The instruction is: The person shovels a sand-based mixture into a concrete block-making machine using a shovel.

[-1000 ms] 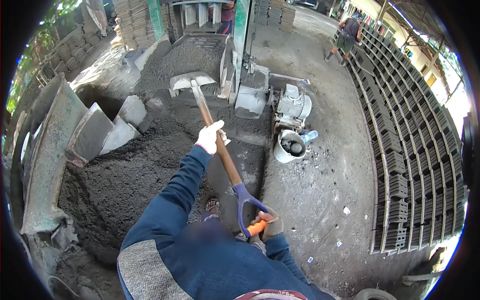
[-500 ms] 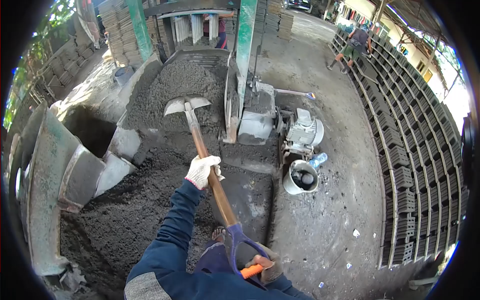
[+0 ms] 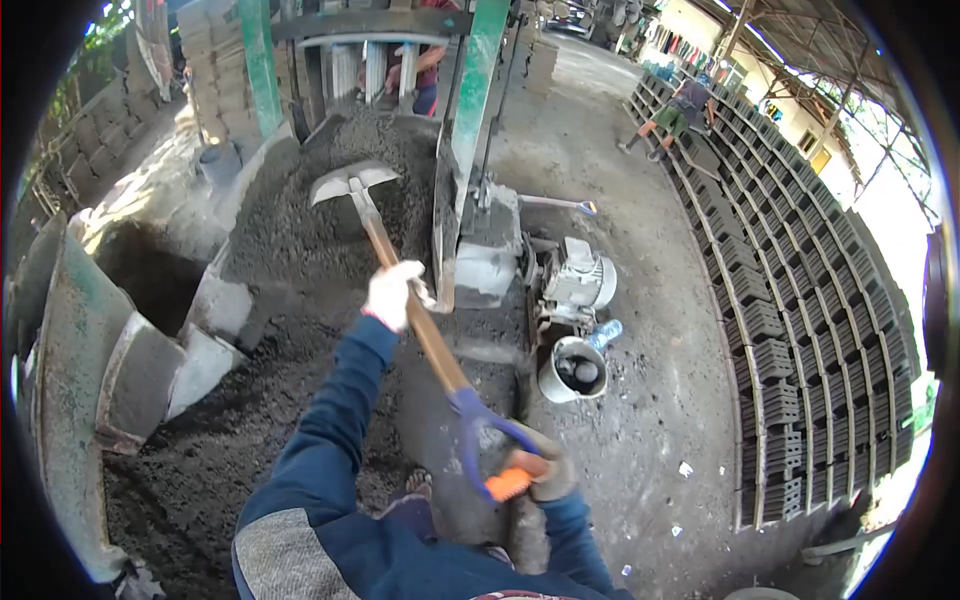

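A shovel [image 3: 437,348] stretches away from my body over the dark, damp mix. My left hand [image 3: 392,295], in a white glove, is wrapped round the middle of its wooden shaft. At the near end my right hand [image 3: 548,472], also gloved, is closed on the orange grip of the purple D-shaped handle. The metal blade [image 3: 352,182] lies over the heaped grey mix [image 3: 275,205] in the machine's trough; its underside contact is hidden. More loose mix [image 3: 225,470] covers the ground left of my feet.
Green posts [image 3: 478,85] frame the machine, and a person [image 3: 428,75] stands behind it. A motor [image 3: 580,280] and a bucket [image 3: 572,370] stand to the right. Stacked blocks [image 3: 775,365] line the far right, where another person [image 3: 690,105] bends. A dark pit [image 3: 150,275] opens at left.
My right hand has pushed forward, away from my body, with the shovel handle. The blade sits slightly farther up the trough. The person behind the machine now has an arm at the upright tubes.
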Action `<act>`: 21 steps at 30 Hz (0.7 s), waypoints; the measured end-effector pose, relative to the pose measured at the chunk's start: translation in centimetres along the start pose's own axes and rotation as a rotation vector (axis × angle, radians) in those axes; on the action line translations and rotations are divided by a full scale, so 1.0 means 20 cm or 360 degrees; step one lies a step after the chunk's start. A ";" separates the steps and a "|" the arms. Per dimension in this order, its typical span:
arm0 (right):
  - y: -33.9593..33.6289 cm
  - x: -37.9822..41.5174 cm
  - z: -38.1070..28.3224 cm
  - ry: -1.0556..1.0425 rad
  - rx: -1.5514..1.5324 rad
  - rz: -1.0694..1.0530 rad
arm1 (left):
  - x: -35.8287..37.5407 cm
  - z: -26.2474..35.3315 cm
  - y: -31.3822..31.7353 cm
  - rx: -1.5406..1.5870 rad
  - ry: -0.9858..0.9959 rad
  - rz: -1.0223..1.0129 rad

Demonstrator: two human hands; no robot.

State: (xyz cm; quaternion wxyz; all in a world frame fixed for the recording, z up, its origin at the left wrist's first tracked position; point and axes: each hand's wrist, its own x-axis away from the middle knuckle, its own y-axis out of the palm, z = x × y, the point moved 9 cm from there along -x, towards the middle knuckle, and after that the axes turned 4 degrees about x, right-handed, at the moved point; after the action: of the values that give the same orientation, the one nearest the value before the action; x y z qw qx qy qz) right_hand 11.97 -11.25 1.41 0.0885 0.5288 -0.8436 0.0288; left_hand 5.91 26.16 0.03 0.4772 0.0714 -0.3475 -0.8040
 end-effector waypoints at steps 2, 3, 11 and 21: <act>-0.38 0.27 0.35 0.0134 -0.0196 0.0300 | 0.34 -0.18 0.14 0.0281 -0.0061 -0.0118; -0.50 0.46 0.48 0.0235 -0.0407 0.0493 | 0.52 -0.26 0.18 0.0277 -0.0040 -0.0100; -0.77 1.74 1.17 0.0606 -0.0980 0.0788 | 1.51 -0.89 0.17 0.0226 -0.0263 0.0117; -0.53 2.25 0.93 0.0631 -0.0506 0.0702 | 1.94 -1.03 0.16 0.0159 -0.0423 0.0217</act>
State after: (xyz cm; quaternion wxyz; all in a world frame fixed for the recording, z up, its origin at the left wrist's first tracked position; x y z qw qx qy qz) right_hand 0.23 -58.43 -9.27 0.3238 0.2971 -0.8981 0.0177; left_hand -3.36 -16.54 -4.96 0.4763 -0.0357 -0.4511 -0.7539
